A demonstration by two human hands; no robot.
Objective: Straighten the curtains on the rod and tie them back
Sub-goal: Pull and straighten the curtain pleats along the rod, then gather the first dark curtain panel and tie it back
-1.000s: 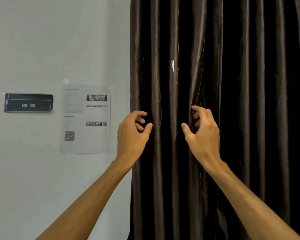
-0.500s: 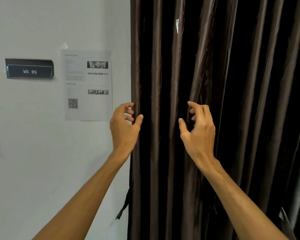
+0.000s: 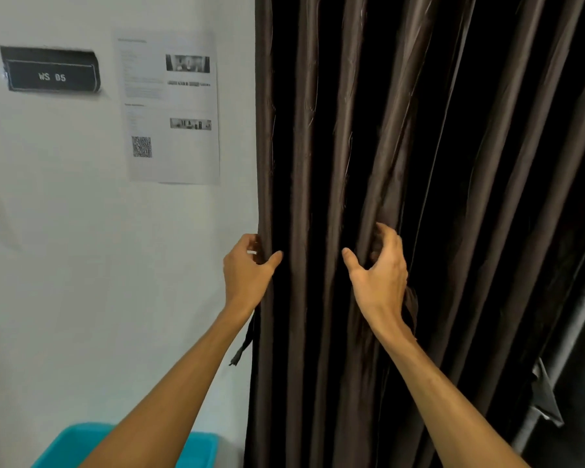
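Note:
A dark brown pleated curtain (image 3: 318, 146) hangs over the right two thirds of the view; the rod is out of frame. My left hand (image 3: 247, 275) grips the curtain's left edge, fingers curled behind it and thumb on the front. My right hand (image 3: 379, 275) holds a fold a few pleats further right, its fingers curled into the fabric and thumb spread out. A short dark strap (image 3: 242, 346) dangles by the curtain edge just below my left wrist.
A white wall (image 3: 81, 265) lies to the left with a black "WS 05" sign (image 3: 51, 70) and a printed sheet with a QR code (image 3: 171, 109). A turquoise bin (image 3: 196, 449) sits at the bottom. A grey curtain panel (image 3: 554, 359) shows at lower right.
Both hands have closed onto the curtain: the left now grips its edge, the right a fold. The view has tilted down, so the sign and sheet sit higher and the bin appears.

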